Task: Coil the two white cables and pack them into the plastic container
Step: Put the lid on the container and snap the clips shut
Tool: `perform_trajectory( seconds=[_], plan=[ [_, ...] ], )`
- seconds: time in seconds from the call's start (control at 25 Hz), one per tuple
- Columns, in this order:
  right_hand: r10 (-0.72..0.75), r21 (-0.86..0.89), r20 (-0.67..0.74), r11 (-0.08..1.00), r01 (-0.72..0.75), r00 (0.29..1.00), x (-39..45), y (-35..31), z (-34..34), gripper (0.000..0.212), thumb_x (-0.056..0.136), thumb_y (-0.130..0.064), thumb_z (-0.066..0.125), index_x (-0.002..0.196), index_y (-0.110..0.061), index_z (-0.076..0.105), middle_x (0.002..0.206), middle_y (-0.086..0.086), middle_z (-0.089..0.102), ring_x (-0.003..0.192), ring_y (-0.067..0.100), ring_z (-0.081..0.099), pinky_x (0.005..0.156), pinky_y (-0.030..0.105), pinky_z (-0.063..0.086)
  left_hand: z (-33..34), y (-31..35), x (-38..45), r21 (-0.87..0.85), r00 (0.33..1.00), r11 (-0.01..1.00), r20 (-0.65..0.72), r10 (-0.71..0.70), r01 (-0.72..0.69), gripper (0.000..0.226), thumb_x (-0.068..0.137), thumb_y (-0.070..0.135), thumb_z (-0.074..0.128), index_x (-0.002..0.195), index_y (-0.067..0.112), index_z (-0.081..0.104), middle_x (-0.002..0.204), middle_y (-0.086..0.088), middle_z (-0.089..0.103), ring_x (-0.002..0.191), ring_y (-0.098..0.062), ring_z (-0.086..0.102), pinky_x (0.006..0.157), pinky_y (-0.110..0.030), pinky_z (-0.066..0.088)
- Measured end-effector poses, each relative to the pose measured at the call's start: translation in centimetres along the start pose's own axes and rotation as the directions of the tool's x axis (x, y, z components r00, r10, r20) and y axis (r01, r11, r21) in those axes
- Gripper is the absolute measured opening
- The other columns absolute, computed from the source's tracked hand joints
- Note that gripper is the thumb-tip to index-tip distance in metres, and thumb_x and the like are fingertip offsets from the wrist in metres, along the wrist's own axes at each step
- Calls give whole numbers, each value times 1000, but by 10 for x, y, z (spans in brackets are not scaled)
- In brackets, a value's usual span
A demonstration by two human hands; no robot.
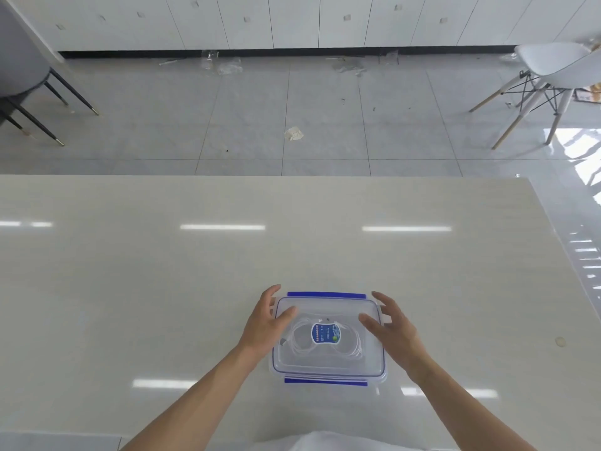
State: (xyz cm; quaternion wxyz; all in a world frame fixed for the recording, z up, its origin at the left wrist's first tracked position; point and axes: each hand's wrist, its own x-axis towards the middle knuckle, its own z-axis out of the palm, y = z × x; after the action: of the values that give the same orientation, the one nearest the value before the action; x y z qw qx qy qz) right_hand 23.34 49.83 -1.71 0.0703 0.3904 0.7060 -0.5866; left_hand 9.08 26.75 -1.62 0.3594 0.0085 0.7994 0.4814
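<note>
clear plastic container (328, 369) with blue clips sits on the pale glossy counter (162, 271), lid on, and both white cables (300, 340) are coiled inside under a blue label (325, 333). left hand (265, 322) rests at the left rim with fingers spread, right hand (390, 323) the same on the right rim, neither gripping anything.

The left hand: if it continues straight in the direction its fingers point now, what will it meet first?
Probably the lid of the plastic container. The left hand points forward and right, over the lid's left edge; whether it already touches is unclear. The coiled white cables lie underneath.
</note>
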Motion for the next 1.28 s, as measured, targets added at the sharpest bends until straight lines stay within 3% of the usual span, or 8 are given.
perform_trajectory(
  seconds=[0.08,0.24,0.48,0.64,1.0,1.12,1.2,1.28],
  plan=[
    [69,31,19,997,-69,997,-18,12,-4,52,83,-44,77,128,-51,51,116,-8,66,95,14,71,74,28,57,-1,-10,-13,-46,999,998,19,-37,38,61,87,37,73,139,36,42,129,7,54,105,6,56,67,-4,47],
    [187,80,70,978,-192,980,-55,37,0,52,83,-49,76,129,-42,53,107,-3,74,88,20,75,67,29,62,-5,-37,-42,-69,994,992,36,-107,110,64,85,46,73,138,39,39,124,6,58,103,-8,64,75,-24,52],
    [259,180,9,950,-256,966,-73,39,14,46,86,-48,73,124,-27,59,95,11,77,71,22,75,61,33,60,4,-56,-63,-105,980,974,37,-197,199,60,87,52,67,137,28,45,112,-1,68,95,-16,71,82,-34,60],
    [259,144,47,954,-263,965,-75,37,11,46,89,-55,65,126,-27,58,100,7,76,89,26,76,72,36,61,5,-54,-65,-147,980,969,45,-191,196,60,86,52,68,135,26,46,111,-3,70,93,-18,73,77,-33,62],
    [253,150,102,952,-267,962,-78,35,10,46,92,-53,63,126,-22,59,96,14,79,70,22,70,70,36,61,6,-45,-70,-174,976,961,39,-214,217,56,91,40,68,138,23,44,113,-5,70,77,-21,77,63,-29,58],
    [281,182,142,935,-304,949,-79,31,7,47,91,-50,66,126,-19,60,96,16,79,70,23,70,70,36,61,2,-44,-75,-120,989,982,51,-141,146,70,87,31,73,146,27,35,123,-2,61,85,-24,77,67,-31,58],
    [303,221,162,916,-334,939,-78,29,6,50,90,-48,69,128,-18,59,101,20,78,70,25,68,70,37,60,-3,-49,-80,-54,997,998,72,-20,24,94,77,31,80,150,40,23,136,5,44,98,-24,73,79,-31,59],
    [319,245,178,902,-356,931,-77,27,5,52,89,-46,71,130,-17,58,104,22,78,69,25,66,69,36,59,-4,-56,-83,111,980,983,149,130,-147,104,68,33,86,146,55,21,146,11,24,103,-19,69,83,-25,58]
  ],
)
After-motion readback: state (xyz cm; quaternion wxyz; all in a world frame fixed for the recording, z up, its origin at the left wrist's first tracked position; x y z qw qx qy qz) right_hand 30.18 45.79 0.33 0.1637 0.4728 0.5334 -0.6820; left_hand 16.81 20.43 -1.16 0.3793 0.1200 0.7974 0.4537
